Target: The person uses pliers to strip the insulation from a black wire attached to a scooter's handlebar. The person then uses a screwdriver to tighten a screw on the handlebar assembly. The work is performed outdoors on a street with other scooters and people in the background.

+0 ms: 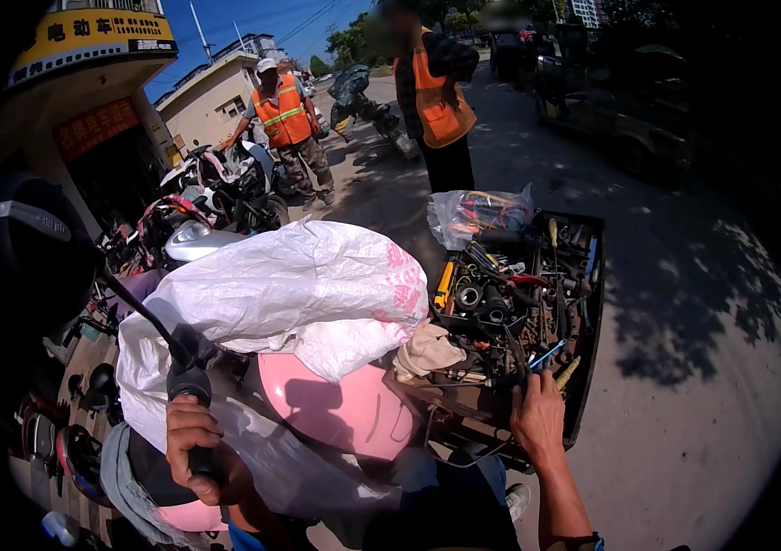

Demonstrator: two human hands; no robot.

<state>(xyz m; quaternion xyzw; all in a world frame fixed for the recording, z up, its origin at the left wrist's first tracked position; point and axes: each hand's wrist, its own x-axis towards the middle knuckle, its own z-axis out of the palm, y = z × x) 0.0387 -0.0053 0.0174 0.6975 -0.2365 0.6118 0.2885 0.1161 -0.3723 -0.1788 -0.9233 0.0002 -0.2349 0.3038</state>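
My left hand (203, 452) is wrapped round the black handlebar grip (190, 386) of a pink scooter (340, 404). A black mirror (32, 243) rises on a stem from that handlebar. A white woven sack (285, 275) with pink print lies over the scooter's front. My right hand (538, 413) reaches into the near right part of a dark tool tray (592, 367), its fingers drawn together among the tools. Beside the fingertips lies a thin blue rod-like tool (548, 353); what the fingers hold is hidden. A yellow-handled tool (569, 372) sits just right of them.
In the tray are a beige rag (429, 352), a yellow cutter-like tool (445, 285), and a clear bag (479, 219) of coloured leads. Two people in orange vests (286, 118) stand beyond. Parked scooters (225, 188) crowd the left; a dark vehicle (611, 110) is far right.
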